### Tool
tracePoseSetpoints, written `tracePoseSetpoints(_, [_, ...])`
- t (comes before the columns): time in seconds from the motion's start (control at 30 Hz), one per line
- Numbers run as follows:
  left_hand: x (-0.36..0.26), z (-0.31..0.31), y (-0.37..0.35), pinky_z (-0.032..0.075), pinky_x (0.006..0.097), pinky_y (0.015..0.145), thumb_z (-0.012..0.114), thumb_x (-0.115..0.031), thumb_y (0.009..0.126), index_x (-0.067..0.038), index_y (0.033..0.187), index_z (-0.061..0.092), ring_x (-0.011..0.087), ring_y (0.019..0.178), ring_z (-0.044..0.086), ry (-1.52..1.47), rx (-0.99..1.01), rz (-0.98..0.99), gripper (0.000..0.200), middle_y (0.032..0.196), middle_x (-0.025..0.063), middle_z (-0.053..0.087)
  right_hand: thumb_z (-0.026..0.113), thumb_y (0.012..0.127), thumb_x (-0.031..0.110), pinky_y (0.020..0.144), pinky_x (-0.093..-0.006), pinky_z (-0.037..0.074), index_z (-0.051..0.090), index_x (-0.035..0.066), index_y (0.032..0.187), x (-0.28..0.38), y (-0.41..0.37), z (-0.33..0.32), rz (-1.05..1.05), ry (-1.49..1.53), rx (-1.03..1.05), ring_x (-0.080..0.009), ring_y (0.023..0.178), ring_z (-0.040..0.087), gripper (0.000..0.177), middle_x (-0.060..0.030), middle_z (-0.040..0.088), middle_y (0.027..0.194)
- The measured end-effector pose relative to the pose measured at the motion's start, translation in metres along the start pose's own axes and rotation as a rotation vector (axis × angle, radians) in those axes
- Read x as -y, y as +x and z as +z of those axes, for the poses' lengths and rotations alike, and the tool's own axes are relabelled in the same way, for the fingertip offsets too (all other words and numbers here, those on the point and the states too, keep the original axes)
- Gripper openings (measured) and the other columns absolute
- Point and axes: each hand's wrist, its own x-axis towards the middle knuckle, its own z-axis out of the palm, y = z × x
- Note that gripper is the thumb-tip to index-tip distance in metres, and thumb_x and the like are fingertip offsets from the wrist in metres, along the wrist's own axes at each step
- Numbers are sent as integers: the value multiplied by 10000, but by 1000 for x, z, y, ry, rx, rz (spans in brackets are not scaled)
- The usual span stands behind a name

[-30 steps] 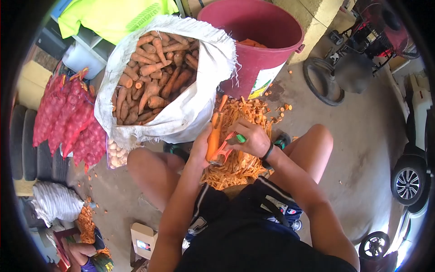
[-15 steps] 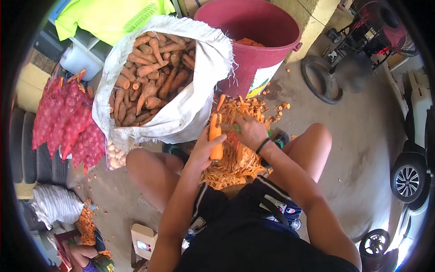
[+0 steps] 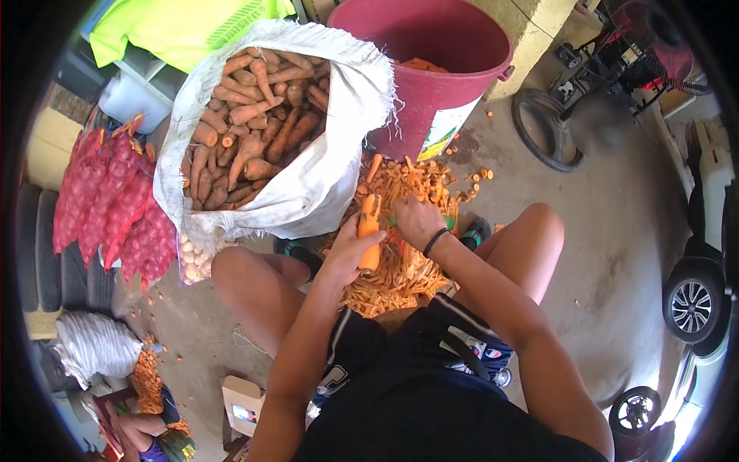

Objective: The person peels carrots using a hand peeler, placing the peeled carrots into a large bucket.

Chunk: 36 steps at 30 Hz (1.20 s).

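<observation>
Two fists closed: my left hand (image 3: 348,248) grips an upright carrot (image 3: 369,231), my right hand (image 3: 416,220) clenches a peeler (image 3: 392,221) against it.

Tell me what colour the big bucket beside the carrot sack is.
The bucket is maroon, clearest in the head view.

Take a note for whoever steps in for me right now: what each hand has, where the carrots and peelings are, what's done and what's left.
Left hand: shut around a bright orange carrot, held upright over the peel pile.
Right hand: at the carrot's upper end, gripping a peeler that is mostly hidden.
Done: the peel pile covers the floor between the knees, and orange pieces lie in the red bucket.
Left: the white sack is full of unpeeled carrots.
</observation>
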Motion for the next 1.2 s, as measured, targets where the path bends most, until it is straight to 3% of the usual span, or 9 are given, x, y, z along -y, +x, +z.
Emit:
tracePoseSetpoints(0.27, [-11, 8, -19, 555, 309, 733, 687, -155, 942, -61, 1464, 420, 126, 884, 590, 31, 44, -105, 594, 1102, 34, 574, 663, 878, 207, 819, -449, 588, 663, -7, 1176, -62, 32, -3, 328, -26, 219, -357, 989, 712, 368, -264, 687, 1103])
tracePoseSetpoints(0.37, [-7, -16, -1, 575, 342, 722, 638, -261, 983, -59, 1434, 461, 148, 890, 604, -175, -3, -63, 525, 1105, 46, 577, 701, 853, 330, 842, -471, 555, 666, 43, 1121, -70, 25, -8, 240, 33, 264, -372, 1000, 692, 394, -222, 692, 1091])
tracePoseSetpoints(0.5, [-20, -15, -3, 586, 356, 712, 594, -351, 999, -56, 1420, 481, 174, 891, 612, -281, -126, -51, 527, 1038, 56, 582, 796, 780, 379, 814, -436, 545, 654, 32, 1158, -61, 9, -41, 43, 394, 50, -368, 929, 692, 533, -189, 713, 1022])
tracePoseSetpoints(0.6, [-22, -13, -4, 563, 345, 794, 632, -324, 991, -59, 1467, 453, 153, 957, 602, -232, -116, 20, 573, 1143, 43, 592, 805, 782, 388, 798, -443, 536, 644, 19, 1131, -45, 0, -54, -42, 587, -36, -372, 902, 681, 533, -174, 709, 971])
tracePoseSetpoints(0.63, [-20, -13, -1, 551, 338, 823, 663, -288, 970, -51, 1466, 447, 150, 974, 603, -148, -104, 43, 591, 1146, 47, 593, 764, 838, 350, 759, -454, 558, 629, 35, 1106, -44, -2, -42, -94, 477, -152, -373, 889, 694, 435, -172, 690, 953])
tracePoseSetpoints(0.73, [-15, -5, 1, 529, 313, 865, 736, -185, 914, -36, 1463, 432, 138, 990, 606, 26, -69, 116, 645, 1133, 48, 595, 689, 899, 291, 708, -463, 584, 608, 65, 1103, -22, -12, -29, 102, 156, -111, -375, 859, 709, 316, -168, 665, 991])
tracePoseSetpoints(0.77, [-15, 4, -4, 531, 301, 850, 747, -153, 900, -37, 1461, 430, 131, 971, 606, 30, -53, 141, 655, 1115, 41, 596, 630, 932, 246, 667, -464, 599, 584, 71, 1113, -20, -13, -12, 24, 112, -133, -374, 825, 717, 255, -181, 638, 1027])
tracePoseSetpoints(0.93, [-6, 11, 0, 512, 289, 909, 770, -84, 874, -19, 1442, 436, 119, 1002, 613, 26, 27, 149, 662, 1122, 40, 604, 624, 911, 201, 668, -450, 596, 570, 25, 1077, 7, -15, -9, -86, 89, -83, -369, 799, 718, 248, -213, 627, 1006])
tracePoseSetpoints(1.2, [5, 1, 8, 488, 273, 895, 709, -107, 931, -3, 1435, 441, 117, 1063, 579, 117, -36, 91, 580, 1171, 50, 601, 641, 879, 130, 667, -426, 602, 579, 7, 1029, 2, -4, 1, -19, -25, 6, -345, 811, 721, 204, -216, 627, 1019])
